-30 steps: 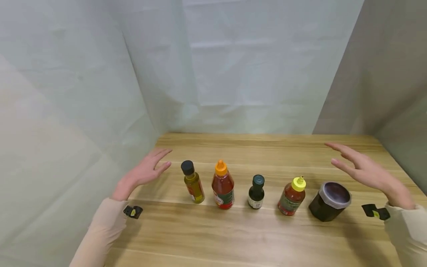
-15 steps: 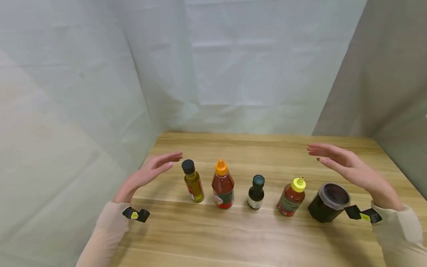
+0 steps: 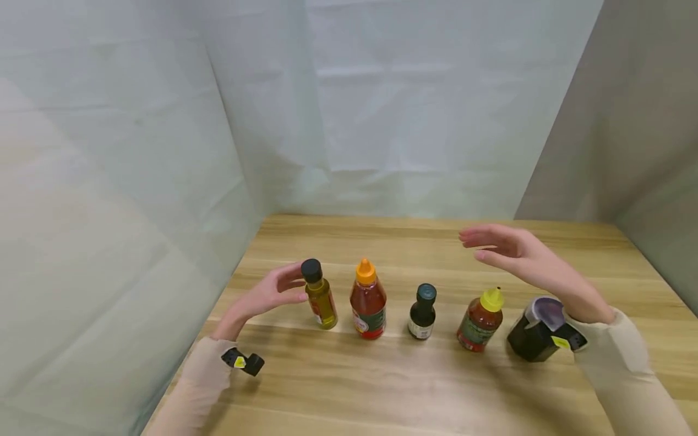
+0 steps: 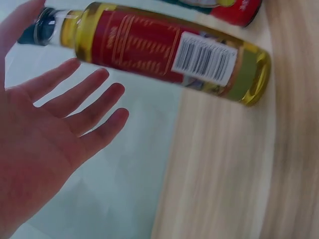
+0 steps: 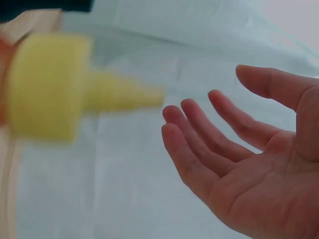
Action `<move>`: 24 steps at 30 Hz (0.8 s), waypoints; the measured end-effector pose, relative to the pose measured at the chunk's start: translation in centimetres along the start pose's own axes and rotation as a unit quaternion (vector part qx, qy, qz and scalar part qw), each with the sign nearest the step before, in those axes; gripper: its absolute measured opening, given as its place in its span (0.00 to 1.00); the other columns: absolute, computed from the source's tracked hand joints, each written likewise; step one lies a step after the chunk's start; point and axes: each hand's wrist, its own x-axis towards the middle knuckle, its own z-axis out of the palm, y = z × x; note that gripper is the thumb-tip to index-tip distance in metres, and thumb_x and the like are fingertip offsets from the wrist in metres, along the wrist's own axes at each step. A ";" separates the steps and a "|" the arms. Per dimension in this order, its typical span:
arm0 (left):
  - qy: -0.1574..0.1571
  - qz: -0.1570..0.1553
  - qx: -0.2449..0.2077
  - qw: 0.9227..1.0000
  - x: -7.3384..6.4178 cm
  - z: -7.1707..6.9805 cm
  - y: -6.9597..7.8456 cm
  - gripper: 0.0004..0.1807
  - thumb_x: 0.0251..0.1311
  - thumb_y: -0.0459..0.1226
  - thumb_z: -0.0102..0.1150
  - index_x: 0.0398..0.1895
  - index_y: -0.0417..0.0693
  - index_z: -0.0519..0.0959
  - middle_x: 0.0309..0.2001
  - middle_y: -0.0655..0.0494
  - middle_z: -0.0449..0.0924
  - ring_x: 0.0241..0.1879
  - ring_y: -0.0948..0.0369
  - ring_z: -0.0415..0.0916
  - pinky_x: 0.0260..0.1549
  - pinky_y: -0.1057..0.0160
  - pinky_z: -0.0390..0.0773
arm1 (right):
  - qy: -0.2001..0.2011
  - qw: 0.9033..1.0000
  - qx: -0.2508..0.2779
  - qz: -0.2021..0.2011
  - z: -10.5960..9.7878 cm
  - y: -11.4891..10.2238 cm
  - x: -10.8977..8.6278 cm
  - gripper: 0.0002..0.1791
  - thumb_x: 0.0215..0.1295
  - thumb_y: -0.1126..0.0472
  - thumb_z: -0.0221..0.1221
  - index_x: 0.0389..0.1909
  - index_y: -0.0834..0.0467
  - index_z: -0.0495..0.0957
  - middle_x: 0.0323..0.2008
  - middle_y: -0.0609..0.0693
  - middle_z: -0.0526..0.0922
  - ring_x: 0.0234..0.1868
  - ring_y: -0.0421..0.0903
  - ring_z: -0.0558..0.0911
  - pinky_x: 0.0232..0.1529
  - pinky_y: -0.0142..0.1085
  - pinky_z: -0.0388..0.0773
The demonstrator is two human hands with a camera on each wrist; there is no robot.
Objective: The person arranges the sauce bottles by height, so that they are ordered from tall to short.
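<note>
The oil bottle stands at left on the surface, probably slick, breakable glass, best held round its body; left grip beside it and right grip hang relaxed, empty.

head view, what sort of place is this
Probably a makeshift recording booth: pale sheeting closes off the back and sides of a wooden tabletop, bottles stand in a spaced row, and black wrist cameras are in view.
</note>
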 end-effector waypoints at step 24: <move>0.045 -0.026 -0.026 0.998 0.9 1.1 -0.8 0.30 0.56 0.34 0.67 0.61 0.30 0.71 0.60 0.31 0.72 0.53 0.70 0.78 0.54 0.63 0.80 | -0.148 0.987 0.056 -0.005 9.3 -3.0 9.5 0.32 0.60 0.70 0.64 0.66 0.65 0.66 0.66 0.60 0.71 0.67 0.56 0.70 0.68 0.49 0.69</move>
